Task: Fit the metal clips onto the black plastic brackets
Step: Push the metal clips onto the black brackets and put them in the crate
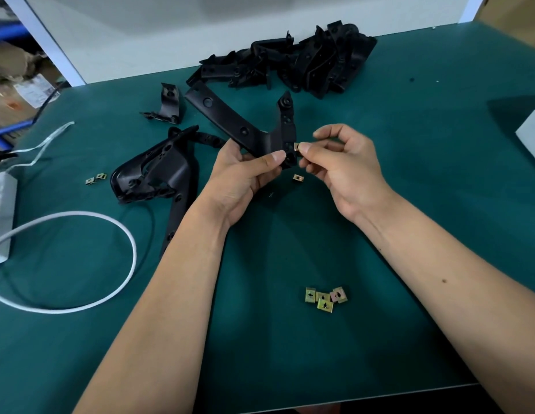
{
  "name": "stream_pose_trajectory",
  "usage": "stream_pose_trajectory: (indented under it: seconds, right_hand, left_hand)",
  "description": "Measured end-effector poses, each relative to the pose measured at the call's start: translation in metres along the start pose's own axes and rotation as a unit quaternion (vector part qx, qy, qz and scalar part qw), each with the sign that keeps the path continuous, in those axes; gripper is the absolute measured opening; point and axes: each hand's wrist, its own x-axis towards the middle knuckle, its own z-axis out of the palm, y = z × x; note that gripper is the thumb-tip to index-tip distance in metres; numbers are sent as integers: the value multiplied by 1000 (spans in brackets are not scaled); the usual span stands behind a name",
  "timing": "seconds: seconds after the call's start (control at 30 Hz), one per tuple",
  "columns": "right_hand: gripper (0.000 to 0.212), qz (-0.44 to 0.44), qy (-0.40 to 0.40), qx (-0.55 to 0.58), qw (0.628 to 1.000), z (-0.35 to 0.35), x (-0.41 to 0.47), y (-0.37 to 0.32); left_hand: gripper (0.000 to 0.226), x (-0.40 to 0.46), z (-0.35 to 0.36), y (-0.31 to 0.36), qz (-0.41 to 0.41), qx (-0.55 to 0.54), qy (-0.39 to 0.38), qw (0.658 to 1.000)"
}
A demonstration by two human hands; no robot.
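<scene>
My left hand (245, 171) grips a black V-shaped plastic bracket (230, 118) by its lower corner, holding it above the green table. My right hand (341, 162) pinches a small brass-coloured metal clip (296, 146) between thumb and forefinger, right against the bracket's near edge. One loose clip (297, 177) lies on the mat just below the hands. Several more clips (325, 298) sit in a small cluster near the front of the table, between my forearms. Two clips (96, 178) lie at the left.
A heap of black brackets (305, 61) is piled at the back of the green mat (439, 174). A larger black part (158, 171) and a small bracket (167, 106) lie left of my hands. A white cable (123, 234) loops at the left; a white box (533, 132) stands at the right edge.
</scene>
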Motion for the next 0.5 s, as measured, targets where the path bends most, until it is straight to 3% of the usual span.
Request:
stream_pose_trajectory:
  seconds: [0.3,0.5]
  right_hand:
    - [26,2,-21,-46,999,0,-2,-3]
    - [24,-84,-19,-167,982,-2,-3,-2]
  left_hand:
    - [51,-1,4,-2,0,62,11,998]
    - [55,-2,6,-5,12,84,27,996]
